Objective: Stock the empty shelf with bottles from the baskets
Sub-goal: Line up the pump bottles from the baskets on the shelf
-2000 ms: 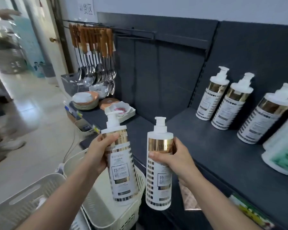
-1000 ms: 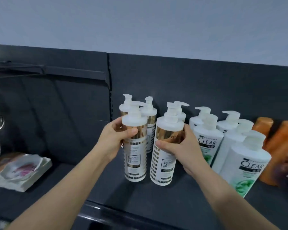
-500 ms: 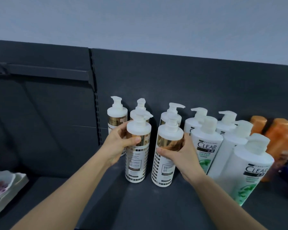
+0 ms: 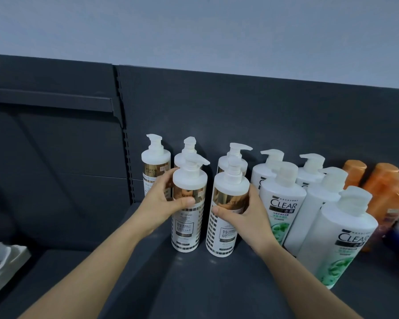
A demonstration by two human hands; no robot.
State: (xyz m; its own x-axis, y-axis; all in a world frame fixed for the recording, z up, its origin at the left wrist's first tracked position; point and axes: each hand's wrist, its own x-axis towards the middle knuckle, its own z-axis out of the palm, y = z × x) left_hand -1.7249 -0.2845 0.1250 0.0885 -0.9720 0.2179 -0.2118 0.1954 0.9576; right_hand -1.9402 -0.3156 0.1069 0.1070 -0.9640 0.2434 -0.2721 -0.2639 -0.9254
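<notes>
**Shelf stock, as it stands**

1. In my left hand (image 4: 164,203): one gold-banded pump bottle (image 4: 186,229), white and upright. My thumb lies across the band and my fingers curl round its far side. Its base looks set down on the dark shelf (image 4: 194,286).
2. In my right hand (image 4: 242,217): a matching second pump bottle (image 4: 224,236), upright. My thumb is on the band and my fingers wrap behind. Its base also looks down on the shelf. The pair stands between my two hands with a narrow gap between the bottles.
3. Beyond my fingertips, against the back panel (image 4: 240,107): three more back-row bottles (image 4: 156,164) of the same kind, already placed.
4. Just outside my right hand: five CLEAR pump bottles (image 4: 282,210), white with green print. I cannot tell whether the nearest touches my knuckles.
5. Past the CLEAR bottles: orange bottles (image 4: 378,192), blurred toward the edge.
6. Well outside my left hand: a white dish (image 4: 0,256).
7. Baskets: not in view, so I cannot say what remains in them.

**Status (my judgement)**

- The stocking is well under way.
- This pair is positioned but not yet let go.
- Left to do: release both bottles, then fetch more for the open shelf nearer me than my hands and outside my left hand.
</notes>
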